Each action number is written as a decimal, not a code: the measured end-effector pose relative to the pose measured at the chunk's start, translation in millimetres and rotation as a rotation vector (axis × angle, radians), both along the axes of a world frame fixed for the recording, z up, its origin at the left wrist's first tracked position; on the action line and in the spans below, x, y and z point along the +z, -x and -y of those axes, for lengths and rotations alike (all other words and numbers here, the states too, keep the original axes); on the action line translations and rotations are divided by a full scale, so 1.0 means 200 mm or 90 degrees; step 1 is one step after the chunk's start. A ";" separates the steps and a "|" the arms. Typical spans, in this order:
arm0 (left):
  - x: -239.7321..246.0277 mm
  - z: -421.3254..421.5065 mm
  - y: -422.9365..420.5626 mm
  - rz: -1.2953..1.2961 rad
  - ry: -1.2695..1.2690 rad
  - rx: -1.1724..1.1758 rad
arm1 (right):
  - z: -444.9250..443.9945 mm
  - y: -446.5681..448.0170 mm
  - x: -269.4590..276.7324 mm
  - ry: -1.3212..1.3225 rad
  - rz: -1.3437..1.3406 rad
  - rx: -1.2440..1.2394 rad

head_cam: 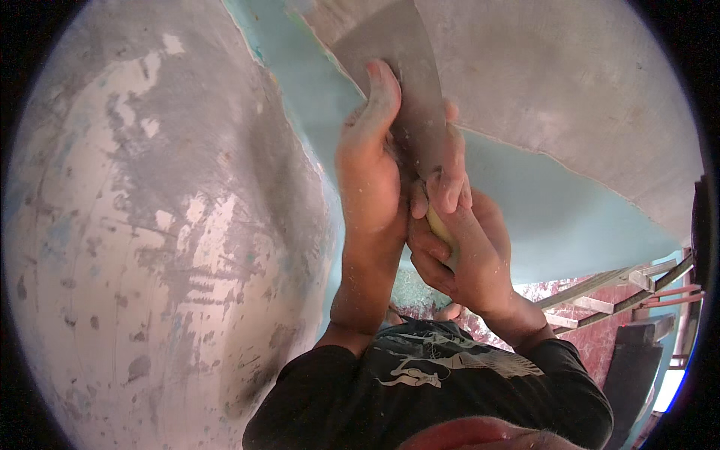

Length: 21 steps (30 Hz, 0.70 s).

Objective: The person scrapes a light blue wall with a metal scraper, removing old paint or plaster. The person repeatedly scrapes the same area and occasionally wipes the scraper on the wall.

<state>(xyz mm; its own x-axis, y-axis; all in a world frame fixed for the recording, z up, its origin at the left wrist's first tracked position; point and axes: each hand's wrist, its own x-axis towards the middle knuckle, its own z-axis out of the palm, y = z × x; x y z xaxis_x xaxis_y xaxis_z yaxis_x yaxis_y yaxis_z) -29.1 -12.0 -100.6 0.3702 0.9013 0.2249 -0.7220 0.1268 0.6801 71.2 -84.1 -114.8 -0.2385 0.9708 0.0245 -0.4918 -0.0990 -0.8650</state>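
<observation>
A wide steel putty knife [419, 107] with a dusty, flared blade is held between both hands in front of my chest. My left hand [371, 152] clasps the blade from the left side, its thumb lying over the blade's face; part of its grip is behind the metal. Lower down, my right hand [469, 242] is closed around the yellowish handle [439, 225], its fingers curled over it. Pale dust marks both hands. Behind the tool is a light-blue painted surface [506, 174] beside grey skim-coated areas [534, 73].
A patchy grey and whitish plastered surface [185, 225] fills the left. At the lower right are a ladder [596, 304], a dark bulky object [630, 360] and a reddish, white-spattered floor [590, 337]. My bare feet [448, 312] show beneath my arms.
</observation>
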 end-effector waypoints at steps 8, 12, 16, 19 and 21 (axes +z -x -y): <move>-0.15 -0.01 -0.02 -0.118 -0.012 0.101 | 0.03 -0.04 -0.15 0.024 0.050 -0.016; -0.06 0.07 -0.07 -0.121 0.010 0.119 | 0.02 -0.08 -0.14 -0.014 0.054 0.002; -0.20 0.14 -0.02 -0.239 -0.013 0.152 | 0.05 -0.02 -0.25 0.061 0.043 -0.008; -0.33 0.15 0.04 -0.227 0.039 0.212 | 0.02 -0.01 -0.38 0.080 0.085 0.057; -0.35 0.17 0.09 -0.259 0.000 0.252 | 0.00 0.04 -0.41 0.072 0.104 0.063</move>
